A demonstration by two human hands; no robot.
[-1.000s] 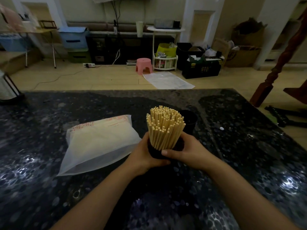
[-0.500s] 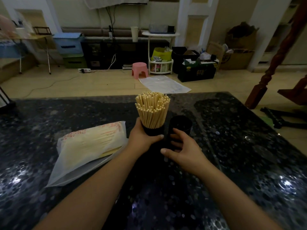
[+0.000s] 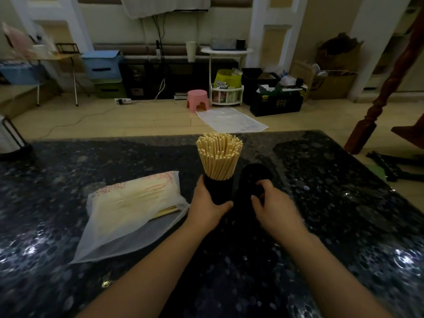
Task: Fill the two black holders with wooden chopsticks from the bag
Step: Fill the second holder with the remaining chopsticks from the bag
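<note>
The left hand (image 3: 207,203) is wrapped around the lower wall of the full black cylindrical holder (image 3: 219,190), thumb across its front, keeping it upright on the dark speckled stone counter (image 3: 344,203). A second ago both hands clasped this one holder close to the body; since then it has been carried forward and set down beside its twin, and the right hand (image 3: 273,203) has let go and crossed over. That hand now curls its fingers over the near side of the empty black cylindrical holder (image 3: 254,174), which stands just to the right of the full one; whether it grips the wall firmly or only rests there is hard to tell in the dim light. The bundle of pale wooden chopsticks (image 3: 219,154) fans out of the full holder, tightly packed. So one holder looks done and attention has turned to the second. To the left, near the left wrist, lies the translucent white plastic bag (image 3: 128,210), with more chopsticks showing at its open end, likely the next supply.
</note>
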